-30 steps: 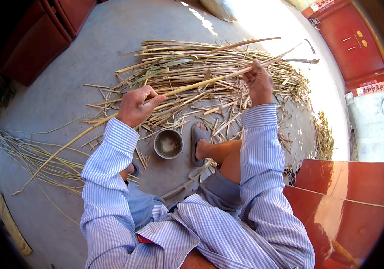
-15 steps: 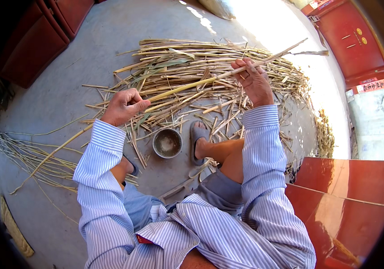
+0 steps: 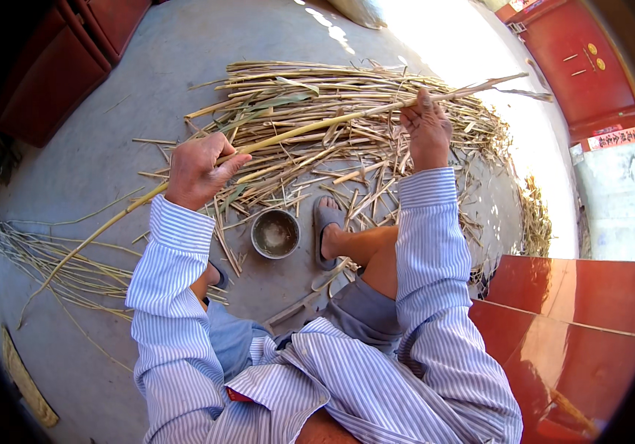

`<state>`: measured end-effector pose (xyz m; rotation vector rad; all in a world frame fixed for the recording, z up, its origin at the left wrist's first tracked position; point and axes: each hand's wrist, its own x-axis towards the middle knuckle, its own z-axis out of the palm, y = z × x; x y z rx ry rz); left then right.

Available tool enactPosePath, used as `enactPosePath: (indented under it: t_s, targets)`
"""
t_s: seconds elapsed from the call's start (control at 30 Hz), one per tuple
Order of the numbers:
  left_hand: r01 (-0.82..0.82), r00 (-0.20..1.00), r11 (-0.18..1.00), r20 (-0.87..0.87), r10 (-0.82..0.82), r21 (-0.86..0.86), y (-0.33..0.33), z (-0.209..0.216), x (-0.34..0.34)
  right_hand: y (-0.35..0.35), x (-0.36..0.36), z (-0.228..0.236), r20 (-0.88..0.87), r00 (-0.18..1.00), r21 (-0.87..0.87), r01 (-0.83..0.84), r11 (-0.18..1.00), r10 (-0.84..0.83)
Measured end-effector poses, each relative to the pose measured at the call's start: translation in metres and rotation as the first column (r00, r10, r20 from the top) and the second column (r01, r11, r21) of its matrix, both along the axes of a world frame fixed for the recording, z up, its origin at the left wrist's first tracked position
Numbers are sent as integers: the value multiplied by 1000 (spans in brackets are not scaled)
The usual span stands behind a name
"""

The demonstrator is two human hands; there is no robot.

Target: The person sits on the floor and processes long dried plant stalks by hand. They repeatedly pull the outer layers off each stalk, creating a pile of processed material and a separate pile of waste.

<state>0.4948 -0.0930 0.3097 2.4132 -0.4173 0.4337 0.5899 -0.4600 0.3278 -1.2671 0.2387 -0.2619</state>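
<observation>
A long pale yellow stalk (image 3: 317, 127) slants across in front of me, from the floor at the left up to its dry, leafy tip at the upper right. My left hand (image 3: 200, 170) is closed round its lower half, thumb along the stalk. Farther up, my right hand (image 3: 427, 133) pinches the stalk, its thumb on top and fingers curled below. Beneath both hands lies a large heap of cut stalks (image 3: 288, 96), with short broken pieces and dry leaf bits along its near side.
A round metal bowl (image 3: 275, 234) stands on the floor near my feet. Thin, bent stalks (image 3: 73, 270) lie at the left. A red glossy panel (image 3: 532, 333) is at the lower right, red chairs (image 3: 58, 81) at the upper left, and a red door (image 3: 580, 63) at the upper right.
My right hand has turned from an upturned palm with looser fingers to a thumb-on-top pinch. The stalk has shifted slightly to the right, and its upper end sits a little lower.
</observation>
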Motion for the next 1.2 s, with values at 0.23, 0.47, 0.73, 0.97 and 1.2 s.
enactPosePath:
  t_s: [0.23, 0.47, 0.73, 0.97, 1.2]
  targets:
    - [49, 977, 999, -208, -52, -19, 9, -11, 1, 12, -16, 7, 89, 906, 313, -420, 852, 414]
    - [-5, 989, 995, -151, -10, -96, -2, -16, 0, 25, -11, -3, 26, 958, 95, -287, 953, 286]
    - [-62, 963, 977, 269, 5, 205, 6, 0, -7, -3, -2, 3, -12, 1000, 54, 18, 998, -17]
    - [-96, 994, 946, 88, 72, 310, 55, -3, -9, -37, -1, -16, -117, 993, 83, 7, 996, 2]
    - [-3, 997, 985, -80, -11, -171, -28, -28, 14, 55, -28, 10, 0, 990, -217, -138, 966, 141]
